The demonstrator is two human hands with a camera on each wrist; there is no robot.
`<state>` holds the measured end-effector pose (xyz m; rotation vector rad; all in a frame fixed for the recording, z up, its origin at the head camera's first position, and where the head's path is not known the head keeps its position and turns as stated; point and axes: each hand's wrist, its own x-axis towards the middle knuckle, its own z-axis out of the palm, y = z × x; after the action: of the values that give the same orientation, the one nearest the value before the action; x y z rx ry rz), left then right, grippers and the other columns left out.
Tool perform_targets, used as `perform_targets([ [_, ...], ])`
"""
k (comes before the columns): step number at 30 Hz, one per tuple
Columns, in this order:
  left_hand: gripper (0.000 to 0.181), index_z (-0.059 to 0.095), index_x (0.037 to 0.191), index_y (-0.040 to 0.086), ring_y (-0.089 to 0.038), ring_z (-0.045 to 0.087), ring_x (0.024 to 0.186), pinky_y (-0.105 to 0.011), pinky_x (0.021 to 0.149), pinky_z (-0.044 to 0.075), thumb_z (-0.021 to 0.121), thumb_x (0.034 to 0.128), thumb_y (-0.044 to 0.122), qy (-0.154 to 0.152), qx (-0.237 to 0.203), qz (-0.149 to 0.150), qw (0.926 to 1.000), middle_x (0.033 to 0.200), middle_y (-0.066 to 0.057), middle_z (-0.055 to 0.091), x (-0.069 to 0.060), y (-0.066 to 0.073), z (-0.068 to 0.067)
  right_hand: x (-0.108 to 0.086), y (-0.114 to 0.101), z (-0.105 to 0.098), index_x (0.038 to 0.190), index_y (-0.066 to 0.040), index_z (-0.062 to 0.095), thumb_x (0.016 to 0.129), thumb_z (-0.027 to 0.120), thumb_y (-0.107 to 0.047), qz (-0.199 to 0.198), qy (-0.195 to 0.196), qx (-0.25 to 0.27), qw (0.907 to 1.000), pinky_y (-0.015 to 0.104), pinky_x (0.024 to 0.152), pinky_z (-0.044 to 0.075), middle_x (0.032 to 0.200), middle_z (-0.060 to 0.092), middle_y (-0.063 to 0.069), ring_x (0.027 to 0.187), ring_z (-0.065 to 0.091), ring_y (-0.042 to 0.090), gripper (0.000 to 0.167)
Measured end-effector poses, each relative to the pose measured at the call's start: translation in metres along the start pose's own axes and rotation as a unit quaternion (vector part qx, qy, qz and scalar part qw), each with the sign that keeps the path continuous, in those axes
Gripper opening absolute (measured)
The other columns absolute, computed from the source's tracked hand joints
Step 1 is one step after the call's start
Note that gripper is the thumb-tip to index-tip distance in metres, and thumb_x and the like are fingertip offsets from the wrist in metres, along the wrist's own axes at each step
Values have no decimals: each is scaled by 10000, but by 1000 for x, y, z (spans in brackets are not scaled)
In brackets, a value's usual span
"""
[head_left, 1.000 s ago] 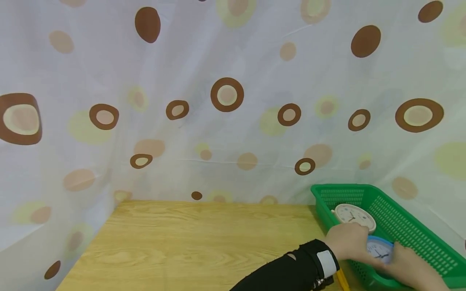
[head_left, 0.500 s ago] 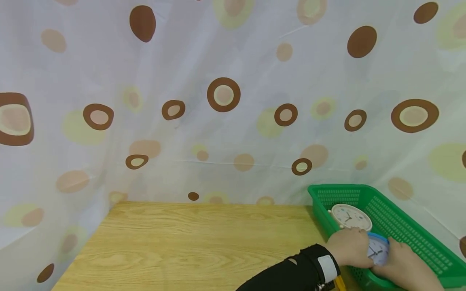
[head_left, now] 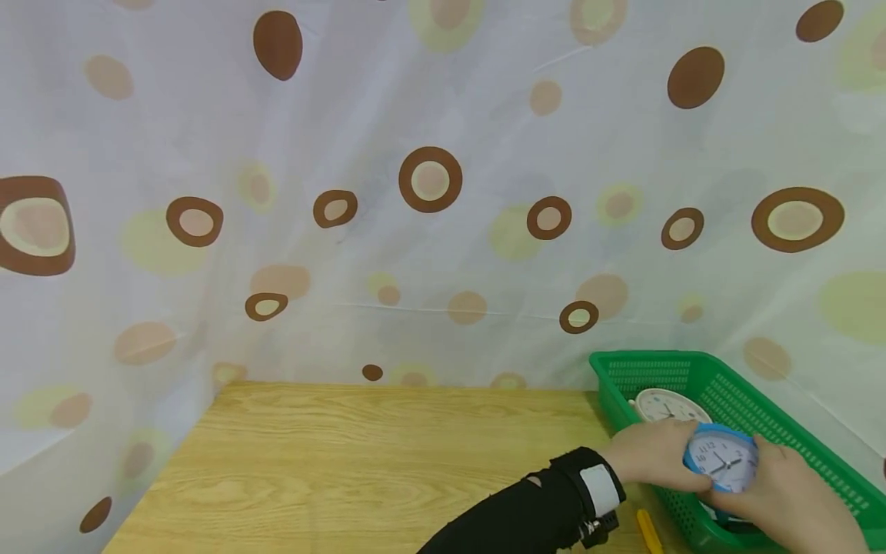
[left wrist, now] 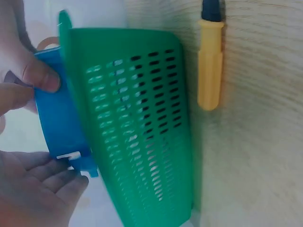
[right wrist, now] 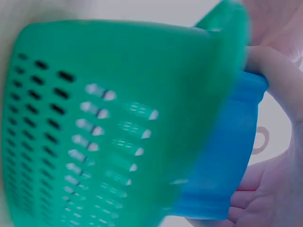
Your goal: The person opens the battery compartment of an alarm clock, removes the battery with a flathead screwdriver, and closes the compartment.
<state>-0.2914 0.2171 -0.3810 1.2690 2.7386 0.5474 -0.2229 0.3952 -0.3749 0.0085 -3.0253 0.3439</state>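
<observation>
Both hands hold a small round blue clock (head_left: 724,460) over the near end of a green basket (head_left: 789,427). My left hand (head_left: 654,454), above a black sleeve, grips its left edge; my right hand (head_left: 803,500) grips the right edge. The clock's pale face is turned up toward the head view. Its blue side shows beyond the basket wall in the left wrist view (left wrist: 61,113) and right wrist view (right wrist: 227,146). Inside the basket lies a white round clock (head_left: 670,405), partly hidden by my left hand.
A yellow-handled tool (head_left: 648,531) lies on the wooden table (head_left: 388,462) left of the basket; its dark upper part shows in the left wrist view (left wrist: 210,66). A spotted curtain (head_left: 484,261) hangs behind. Something dark sits low in the basket under the hands.
The blue clock has come up a little in both hands, and more of its face shows. The hands stand farther apart around it. The yellow-handled tool is less covered by the left arm.
</observation>
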Motion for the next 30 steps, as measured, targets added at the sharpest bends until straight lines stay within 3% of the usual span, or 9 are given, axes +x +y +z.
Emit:
perform_targets([
  [4, 757, 367, 1653, 298, 149, 564, 1149, -5, 815, 384, 672, 984, 477, 133, -51, 234, 9996, 1524, 246, 539, -6, -5, -15, -2, -8, -11, 1199, 348, 424, 776, 894, -556, 4, 392, -204, 9990, 449, 603, 542, 928, 612, 387, 731, 600, 330, 1103],
  [9, 806, 364, 1661, 247, 119, 515, 1340, 12, 955, 381, 686, 971, 511, 418, 218, 378, 9982, 1612, 205, 469, -16, -8, -31, -2, -22, -24, 1200, 306, 450, 770, 898, -575, -113, 578, -198, 9981, 384, 569, 499, 884, 616, 309, 706, 571, 282, 1078],
  [12, 812, 369, 1660, 241, 92, 473, 1419, 0, 1029, 372, 688, 972, 531, 505, 387, 402, 9972, 1634, 188, 450, -21, -11, -37, -4, -30, -29, 1233, 302, 450, 764, 888, -619, -96, 599, -207, 9979, 417, 581, 525, 933, 613, 347, 731, 588, 309, 1122],
  [21, 828, 403, 1645, 170, 12, 482, 1470, -57, 1124, 378, 707, 967, 537, 772, 482, 563, 9943, 1634, 94, 493, -46, -23, -53, -3, -51, -30, 1364, 300, 419, 769, 838, -717, -147, 702, -249, 9971, 631, 709, 579, 1245, 489, 537, 927, 601, 530, 1251],
  [30, 837, 416, 1627, 95, -91, 445, 1534, -140, 1210, 356, 737, 967, 498, 1114, 124, 509, 9924, 1644, 22, 495, -75, -43, -58, 3, -75, -22, 1473, 278, 352, 744, 914, -586, -555, 788, 57, 9953, 648, 769, 552, 1391, 426, 540, 1108, 555, 611, 1262],
])
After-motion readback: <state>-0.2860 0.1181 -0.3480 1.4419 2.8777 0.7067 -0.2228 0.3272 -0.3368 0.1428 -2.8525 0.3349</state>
